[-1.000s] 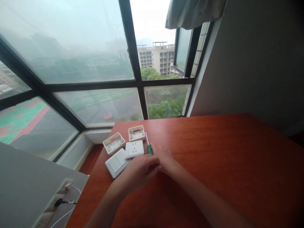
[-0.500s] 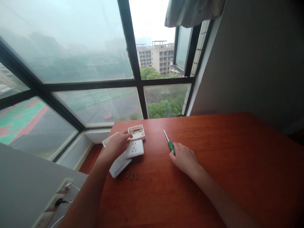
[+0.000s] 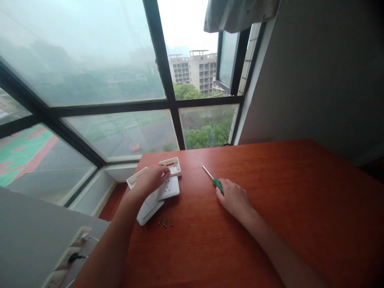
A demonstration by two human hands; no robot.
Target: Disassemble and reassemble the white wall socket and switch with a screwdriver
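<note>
Left box [image 3: 134,179], at the left end of the table [image 3: 270,172]: now largely hidden under left hand [image 3: 149,179], a second ago in plain view. Fingers of that hand now at the near left corner of right box [image 3: 175,165], partly curled; cannot tell whether pinching its rim or anything else. Just below, switch plate [image 3: 150,209], partly behind the wrist, with socket plate [image 3: 171,188] seemingly overlapping its corner. Nearer the body, a few small screws [image 3: 165,222], newly in sight, untouched. Farther right, screwdriver [image 3: 217,183]: earlier beside right box, now well apart from it, green handle wrapped by the closed fingers of right hand [image 3: 234,197], tip pointing left and away. Tool in hand, then, but touching neither screw nor fitting.

Around all this: wall outlets [image 3: 63,261] with a black plug [image 3: 73,257] at far left, window [image 3: 111,52] behind, gray curtain [image 3: 240,15] above, dark wall [image 3: 324,72] at right. In the way: mainly left hand and wrist, covering the inside of left box.
</note>
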